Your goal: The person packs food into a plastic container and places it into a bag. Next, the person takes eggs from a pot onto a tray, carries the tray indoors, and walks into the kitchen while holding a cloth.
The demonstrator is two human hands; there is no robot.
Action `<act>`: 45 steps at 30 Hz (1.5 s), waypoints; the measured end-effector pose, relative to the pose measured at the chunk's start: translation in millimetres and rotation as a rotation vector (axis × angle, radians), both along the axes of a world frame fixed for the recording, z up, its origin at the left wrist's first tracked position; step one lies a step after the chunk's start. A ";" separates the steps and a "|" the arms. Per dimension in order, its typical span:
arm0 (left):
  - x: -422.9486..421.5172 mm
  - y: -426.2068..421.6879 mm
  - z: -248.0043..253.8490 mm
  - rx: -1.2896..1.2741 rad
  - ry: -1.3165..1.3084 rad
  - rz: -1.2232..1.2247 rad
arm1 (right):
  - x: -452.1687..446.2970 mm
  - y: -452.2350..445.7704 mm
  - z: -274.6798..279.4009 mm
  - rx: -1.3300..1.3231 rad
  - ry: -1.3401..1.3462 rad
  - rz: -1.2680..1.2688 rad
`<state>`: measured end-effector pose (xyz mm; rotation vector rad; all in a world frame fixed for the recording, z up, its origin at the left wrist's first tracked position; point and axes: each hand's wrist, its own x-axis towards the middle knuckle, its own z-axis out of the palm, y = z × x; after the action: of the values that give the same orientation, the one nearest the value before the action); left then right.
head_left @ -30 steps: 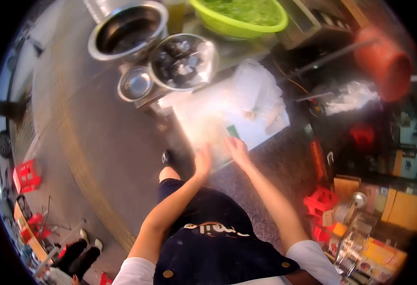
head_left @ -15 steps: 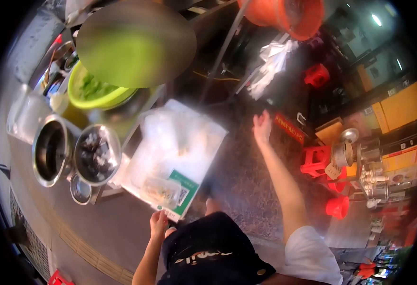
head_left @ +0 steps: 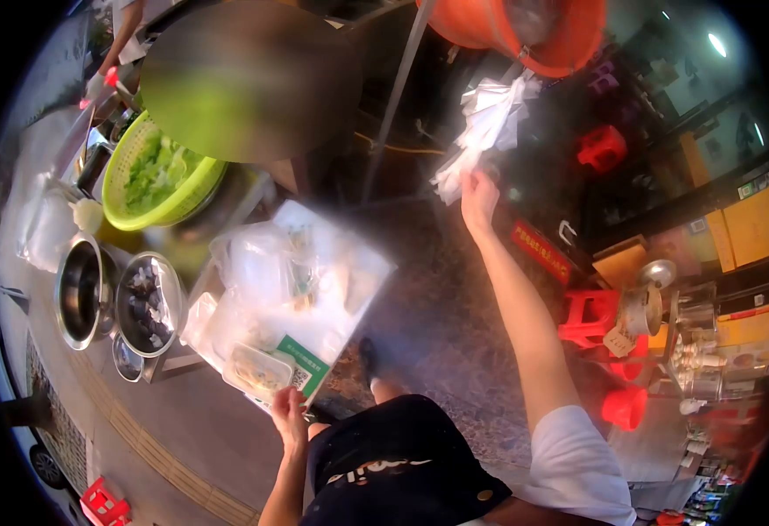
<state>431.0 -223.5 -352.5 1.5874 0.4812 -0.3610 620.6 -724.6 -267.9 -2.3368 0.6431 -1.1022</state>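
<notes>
My right hand (head_left: 479,197) is raised at the lower end of a bunch of white plastic bags (head_left: 494,118) hanging below an orange bucket. Its fingers are pinched together on the bag's edge. My left hand (head_left: 290,422) is low, at the near corner of a white-topped table (head_left: 363,272). The fingers there are curled together, and what they hold, if anything, is hidden. Just beyond them sits a clear lidded food container (head_left: 257,370) with food inside. A green card with a QR code (head_left: 304,364) lies beside it. Clear plastic bags (head_left: 257,263) are heaped farther back on the table.
Left of the table stand a lime-green basket of leafy greens (head_left: 161,180) and several metal bowls, one with dark and white pieces (head_left: 149,302). Above hangs an orange bucket (head_left: 507,31). Red stools (head_left: 588,317) stand at right. Another person's arm (head_left: 123,35) shows upper left.
My right hand has moved up and closed on the hanging white bags. My left hand remains by the table corner, now nearer the food container. The view has shifted, so the table appears farther left.
</notes>
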 end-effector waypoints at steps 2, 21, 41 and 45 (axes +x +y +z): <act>7.6 -17.6 14.8 -0.009 -0.014 -0.026 | 5.5 -7.2 -3.7 0.020 -0.044 -0.006; -26.0 99.7 -51.8 0.047 0.105 0.207 | -53.0 42.3 2.0 0.289 0.076 0.154; -29.9 48.1 -79.0 -0.017 -0.263 0.370 | -45.5 393.7 -150.4 0.568 0.955 1.278; -100.0 58.5 -7.1 -0.437 -0.341 0.384 | -78.2 424.1 -68.7 0.681 0.991 1.495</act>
<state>330.9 -165.0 -359.6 1.0718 0.3976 0.0970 542.4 -300.4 -336.6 -1.7593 -0.4562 0.8299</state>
